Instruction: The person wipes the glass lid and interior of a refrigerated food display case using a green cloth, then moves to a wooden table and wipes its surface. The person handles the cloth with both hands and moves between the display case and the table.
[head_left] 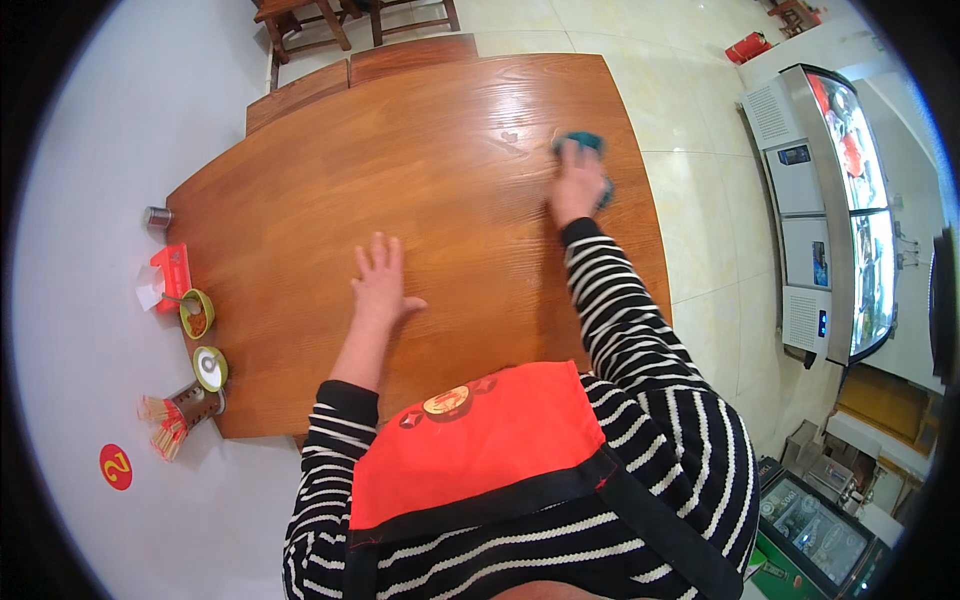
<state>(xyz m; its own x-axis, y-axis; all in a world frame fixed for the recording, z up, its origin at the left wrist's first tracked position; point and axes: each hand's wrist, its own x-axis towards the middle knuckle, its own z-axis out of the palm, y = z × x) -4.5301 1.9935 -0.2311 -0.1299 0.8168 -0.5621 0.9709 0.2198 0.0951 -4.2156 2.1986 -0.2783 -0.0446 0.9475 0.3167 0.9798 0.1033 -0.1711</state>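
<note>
A wooden table with a glossy brown top stretches out in front of me. My left hand rests flat on it near the middle, fingers spread, holding nothing. Farther off to the right, my right hand presses a dark green cloth onto the tabletop close to the right edge. Part of the cloth is covered by the hand. A wet-looking, shiny patch lies on the wood just left of the cloth.
Along the left edge stand a metal shaker, a red tissue box, a bowl of red seasoning, a bowl of white powder and a chopstick holder against the wall. Benches line the far side. A display fridge stands right.
</note>
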